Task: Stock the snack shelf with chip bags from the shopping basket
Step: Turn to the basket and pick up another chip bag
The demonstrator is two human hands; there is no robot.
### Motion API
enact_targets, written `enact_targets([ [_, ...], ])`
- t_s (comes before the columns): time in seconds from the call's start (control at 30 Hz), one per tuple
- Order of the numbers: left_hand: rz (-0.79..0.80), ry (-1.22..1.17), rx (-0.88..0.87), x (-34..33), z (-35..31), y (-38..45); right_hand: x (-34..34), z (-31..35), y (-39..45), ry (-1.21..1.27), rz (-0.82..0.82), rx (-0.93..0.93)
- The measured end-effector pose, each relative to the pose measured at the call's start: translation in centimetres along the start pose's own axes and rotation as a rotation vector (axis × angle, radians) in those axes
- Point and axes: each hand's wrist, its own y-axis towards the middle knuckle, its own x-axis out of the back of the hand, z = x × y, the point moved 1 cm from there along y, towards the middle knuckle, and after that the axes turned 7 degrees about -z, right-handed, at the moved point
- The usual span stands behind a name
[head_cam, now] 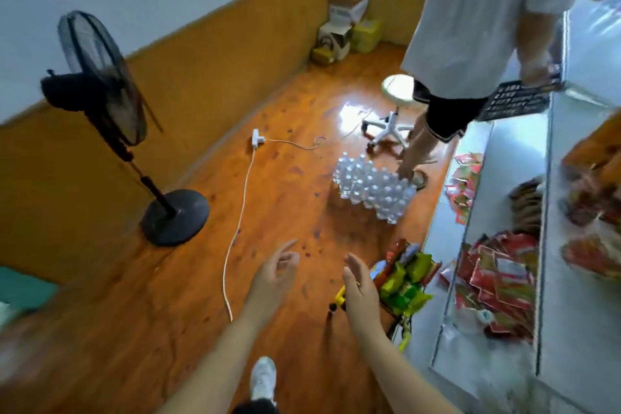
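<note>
A shopping basket point(393, 307) stands on the floor beside the shelf, filled with green, red and orange chip bags point(405, 282). My right hand point(360, 289) hovers just left of the basket, fingers straight, holding nothing. My left hand point(274, 274) is further left over the bare floor, fingers spread and empty. The white snack shelf point(504, 178) runs along the right side; its lower level holds several red snack packets point(500, 272).
Another person point(470, 44) in a white shirt stands at the far end of the shelf holding a black basket. A pack of water bottles point(373, 186), a white stool point(393, 104), a floor fan point(107, 118) and a white power cord point(235, 235) are on the wooden floor.
</note>
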Motion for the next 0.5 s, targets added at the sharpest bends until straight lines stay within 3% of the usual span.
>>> enact_targets([
  [0.37, 0.516, 0.269, 0.041, -14.5, 2.3, 19.7, 4.0, -4.3, 14.3, 0.058, -0.523, -0.346],
  [0.5, 0.612, 0.402, 0.061, -19.4, 4.0, 24.3, 6.2, -6.7, 18.4, -0.002, -0.577, -0.474],
])
